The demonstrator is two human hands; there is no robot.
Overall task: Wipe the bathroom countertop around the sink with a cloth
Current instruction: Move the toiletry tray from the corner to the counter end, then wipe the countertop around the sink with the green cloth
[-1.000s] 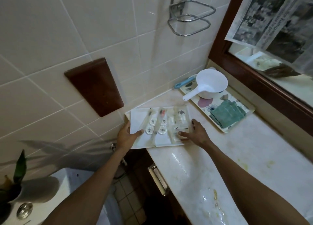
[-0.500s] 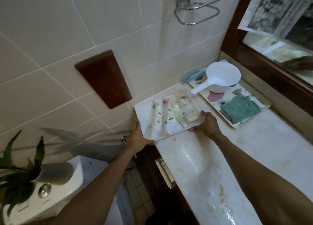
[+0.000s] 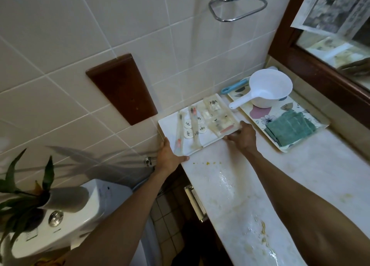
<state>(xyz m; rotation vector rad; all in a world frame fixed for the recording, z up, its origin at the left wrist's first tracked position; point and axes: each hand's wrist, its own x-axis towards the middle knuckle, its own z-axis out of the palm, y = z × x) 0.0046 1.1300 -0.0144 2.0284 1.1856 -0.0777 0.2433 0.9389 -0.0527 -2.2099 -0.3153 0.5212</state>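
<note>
Clearing the tabletop (image 3: 312, 177): both hands' fingers (image 3: 185, 158) gripping tray (image 3: 170, 125) edges; next, setting it aside, fetching cloth (image 3: 290, 127) beyond right fingers (image 3: 230, 137).

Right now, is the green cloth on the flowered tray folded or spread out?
Folded. The green cloth lies as a compact stack of layers with parallel creases on the flowered tray, beside the white ladle. Neither hand touches it.

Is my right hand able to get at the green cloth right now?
Probably not yet: the right hand grips the white tray of toiletries. The green cloth lies uncovered on the floral tray just beyond.
</note>
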